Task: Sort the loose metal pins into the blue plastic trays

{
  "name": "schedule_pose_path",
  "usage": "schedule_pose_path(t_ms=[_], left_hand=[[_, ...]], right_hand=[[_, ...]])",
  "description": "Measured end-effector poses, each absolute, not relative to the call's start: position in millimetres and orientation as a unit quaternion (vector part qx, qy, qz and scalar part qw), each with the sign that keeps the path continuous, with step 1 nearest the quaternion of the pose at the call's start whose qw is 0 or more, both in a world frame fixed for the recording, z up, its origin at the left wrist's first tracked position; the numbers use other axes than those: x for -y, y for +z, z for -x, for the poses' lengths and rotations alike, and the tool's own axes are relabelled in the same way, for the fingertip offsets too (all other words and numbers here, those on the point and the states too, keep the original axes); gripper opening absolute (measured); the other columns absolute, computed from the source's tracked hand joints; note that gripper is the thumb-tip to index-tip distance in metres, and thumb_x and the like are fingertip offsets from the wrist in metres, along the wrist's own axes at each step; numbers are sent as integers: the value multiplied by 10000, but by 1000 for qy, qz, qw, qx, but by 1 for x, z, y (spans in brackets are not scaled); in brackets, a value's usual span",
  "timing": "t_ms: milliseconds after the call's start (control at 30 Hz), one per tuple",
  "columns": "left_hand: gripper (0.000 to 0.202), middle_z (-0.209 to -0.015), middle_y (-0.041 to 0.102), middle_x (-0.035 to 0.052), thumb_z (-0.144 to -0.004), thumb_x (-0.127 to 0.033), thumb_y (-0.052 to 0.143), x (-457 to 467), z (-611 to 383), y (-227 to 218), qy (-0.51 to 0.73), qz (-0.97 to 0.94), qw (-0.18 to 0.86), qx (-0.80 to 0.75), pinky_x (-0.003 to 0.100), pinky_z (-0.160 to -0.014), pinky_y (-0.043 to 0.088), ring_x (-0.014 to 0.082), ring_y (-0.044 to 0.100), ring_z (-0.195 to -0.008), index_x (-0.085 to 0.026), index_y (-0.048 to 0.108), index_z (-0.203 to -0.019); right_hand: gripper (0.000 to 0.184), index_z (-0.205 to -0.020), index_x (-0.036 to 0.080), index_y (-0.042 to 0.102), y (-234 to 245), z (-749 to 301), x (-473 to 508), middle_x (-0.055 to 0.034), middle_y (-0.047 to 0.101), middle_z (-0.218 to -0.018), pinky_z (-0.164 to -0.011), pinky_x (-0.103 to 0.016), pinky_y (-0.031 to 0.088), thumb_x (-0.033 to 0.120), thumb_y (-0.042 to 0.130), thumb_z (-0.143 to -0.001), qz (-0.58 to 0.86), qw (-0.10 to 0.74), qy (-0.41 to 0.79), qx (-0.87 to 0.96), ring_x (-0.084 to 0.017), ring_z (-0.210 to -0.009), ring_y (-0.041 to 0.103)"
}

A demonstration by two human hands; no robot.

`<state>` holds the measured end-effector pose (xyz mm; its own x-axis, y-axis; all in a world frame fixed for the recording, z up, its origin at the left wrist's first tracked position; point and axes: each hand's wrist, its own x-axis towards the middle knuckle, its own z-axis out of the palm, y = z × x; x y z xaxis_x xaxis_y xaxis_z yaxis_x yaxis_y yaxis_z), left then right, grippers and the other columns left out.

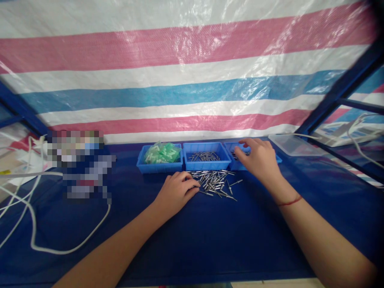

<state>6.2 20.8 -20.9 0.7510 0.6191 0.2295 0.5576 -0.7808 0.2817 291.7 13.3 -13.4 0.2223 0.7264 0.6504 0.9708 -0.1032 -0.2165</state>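
Note:
A loose pile of silver blind rivets (212, 182) lies on the dark blue tabletop in front of three blue bins. At the pile's left edge rests my left hand (177, 190), its fingers curled and thumb close to the index finger; what they hold, if anything, is hidden. My right hand (259, 158) hovers over the right bin (229, 149), thumb and fingers apart, covering much of it. The middle bin (207, 165) contains more rivets. In the left bin (160, 168) sits a green plastic bag (165, 153) with small pale pieces showing.
A clear plastic lid (292, 145) lies at the back right. White cables (60, 252) loop over the table's left side, near a blurred-out patch. Blue frame posts (339, 92) stand at both sides, with a striped plastic sheet (180, 96) behind.

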Motion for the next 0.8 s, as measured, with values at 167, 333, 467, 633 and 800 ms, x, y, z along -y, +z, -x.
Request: schedule_pose_path(t_ms=[167,333,467,633,800], left_hand=[[206,-1065,602,49,-933,-293,477,-20,-7,-20,172,-926,107,-319,330,-791,412,201,549,-944,-229,672,-947],[209,-1030,582,61,-948,-284,445,-22,-8,-20,241,-904,114,-335,340,-855,419,196,535,-946,-204,638,-956],[185,-984,593,56,-958,-247,414,-21,-9,-14,286,-898,159,-295,331,-885,413,190,542,-958,-195,592,-967],[132,-924,591,42,-957,-247,419,-13,-10,-9,335,-872,222,-279,279,-820,429,160,563,-878,-186,536,-956],[136,-912,575,34,-961,-256,397,-11,-10,-10,363,-842,258,-303,255,-773,424,144,547,-824,-184,512,-963]], right_hand=[[219,-975,182,655,4,-264,-1,-101,664,-911,-823,-418,424,313,532,-849,617,386,-167,665,-268,-871,577],[229,-1057,201,618,4,-228,12,-76,655,-942,-829,-409,452,252,556,-843,508,388,-35,768,-243,-890,579],[327,-1116,218,603,-7,-204,18,-78,649,-1021,-871,-431,453,216,632,-791,439,338,66,830,-248,-950,571],[160,-998,239,668,-15,-192,21,-72,650,-992,-842,-389,477,227,594,-857,410,378,141,818,-217,-955,578],[126,-888,233,695,-9,-196,20,-58,670,-909,-790,-358,495,297,588,-875,427,451,198,758,-192,-868,615]])
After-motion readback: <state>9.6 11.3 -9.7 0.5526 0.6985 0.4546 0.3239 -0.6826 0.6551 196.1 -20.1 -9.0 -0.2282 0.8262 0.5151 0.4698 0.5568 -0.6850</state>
